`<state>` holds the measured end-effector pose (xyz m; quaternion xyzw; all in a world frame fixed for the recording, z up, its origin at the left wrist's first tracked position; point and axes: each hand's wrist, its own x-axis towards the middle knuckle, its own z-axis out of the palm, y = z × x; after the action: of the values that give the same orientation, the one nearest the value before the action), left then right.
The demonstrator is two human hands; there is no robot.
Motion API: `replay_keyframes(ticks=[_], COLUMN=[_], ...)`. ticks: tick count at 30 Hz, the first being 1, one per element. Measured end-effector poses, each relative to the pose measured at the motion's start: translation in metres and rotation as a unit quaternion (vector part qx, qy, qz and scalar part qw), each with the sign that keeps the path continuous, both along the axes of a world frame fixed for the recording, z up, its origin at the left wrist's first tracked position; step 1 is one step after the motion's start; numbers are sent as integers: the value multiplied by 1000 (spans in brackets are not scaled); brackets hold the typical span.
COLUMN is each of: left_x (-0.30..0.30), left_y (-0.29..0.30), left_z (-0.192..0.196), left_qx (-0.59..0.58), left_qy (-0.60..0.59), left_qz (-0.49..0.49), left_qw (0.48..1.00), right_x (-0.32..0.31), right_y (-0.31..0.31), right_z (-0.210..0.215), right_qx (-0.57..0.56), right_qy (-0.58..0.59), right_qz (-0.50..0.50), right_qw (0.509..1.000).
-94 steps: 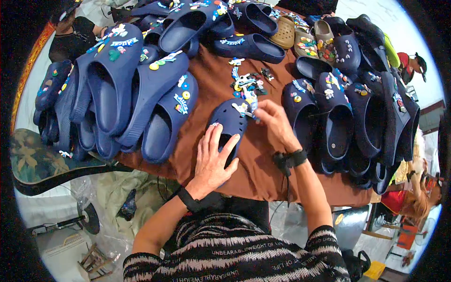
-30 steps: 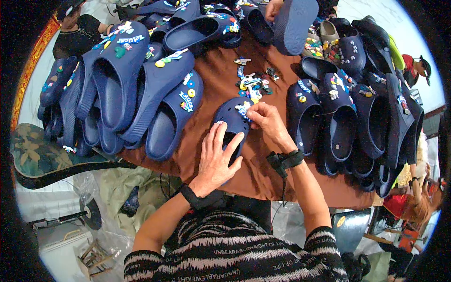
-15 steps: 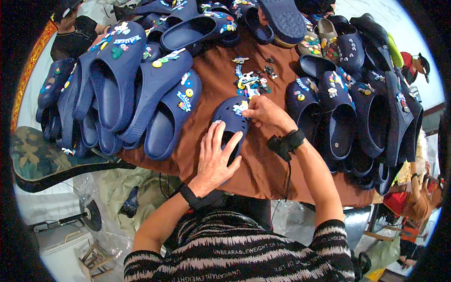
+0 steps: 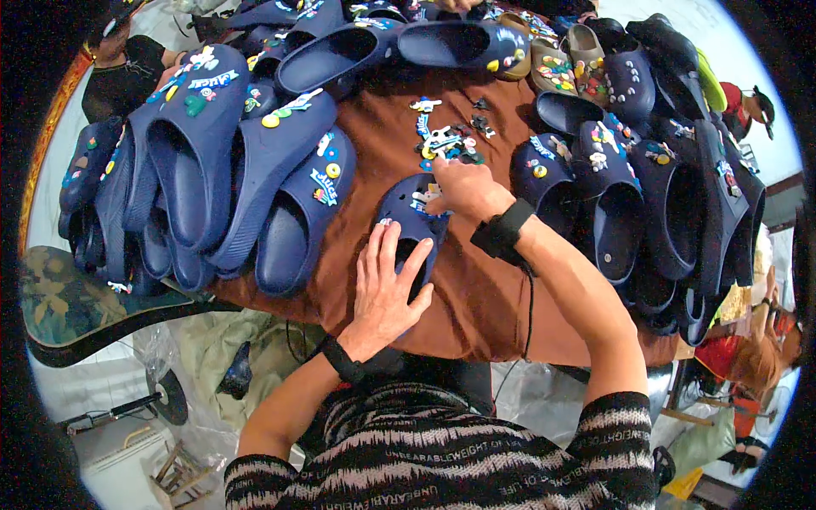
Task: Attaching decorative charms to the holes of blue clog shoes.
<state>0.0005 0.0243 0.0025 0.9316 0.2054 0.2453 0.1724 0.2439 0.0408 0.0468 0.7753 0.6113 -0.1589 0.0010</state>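
Head view: the navy clog [image 4: 398,206] under both hands is the landmark, lying toe away from the person.
Right hand: [image 4: 473,190] half a second ago it was at the clog's right edge; now it has swung further over the toe, thumb at the white charm [image 4: 422,202]. This suggests work centres on seating that charm. The fingertips are partly hidden, so I cannot tell whether they pinch it.
Left hand: [image 4: 382,289] fingers spread over the clog's opening, unchanged.
Far clog: [image 4: 459,44] beyond the landmark, it has turned from sole-out to opening-up, with a co-worker's hand [image 4: 457,4] above.
Loose charms: [image 4: 446,143] a heap just beyond the clog's toe.
Cloth: [image 4: 476,306] brown, creased, beneath the clog.
Other footwear: stacked navy clogs [image 4: 191,183] left of the landmark, a navy row [image 4: 612,212] right, tan clogs [image 4: 585,53] far right.
Room: a wooden stool [image 4: 180,476] left of and nearer than the clog; a person in black [image 4: 127,76] far left.
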Motion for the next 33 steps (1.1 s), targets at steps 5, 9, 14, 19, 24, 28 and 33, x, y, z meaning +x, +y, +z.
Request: replay_keyframes(ticks=[5,9,14,19,24,28,33], left_x=[-6,-4,-4,-6,-5,54,160], left_y=[0,-2,-3,-4,14,81,163], left_z=[1,2,4,5,23,73,68], left_qx=[1,-8,-15,-9,-86,14,253], left_qy=[1,-2,-4,-2,-12,-52,-4], left_qz=[8,-1,1,3,-9,-14,-26], left_qw=[1000,1000,1000,1000,996,998,967], right_x=[7,26,20,10,21,43,47], right_y=[-8,-21,-23,-18,-29,-34,-31], right_z=[6,-37,-51,-53,-59,-54,-77], right_qx=[5,64,111,129,213,281,382], right_qy=[167,338,328,215,368,379,222], right_qz=[-24,-43,-53,-46,-60,-204,-226], right_qw=[986,938,937,967,903,858,868])
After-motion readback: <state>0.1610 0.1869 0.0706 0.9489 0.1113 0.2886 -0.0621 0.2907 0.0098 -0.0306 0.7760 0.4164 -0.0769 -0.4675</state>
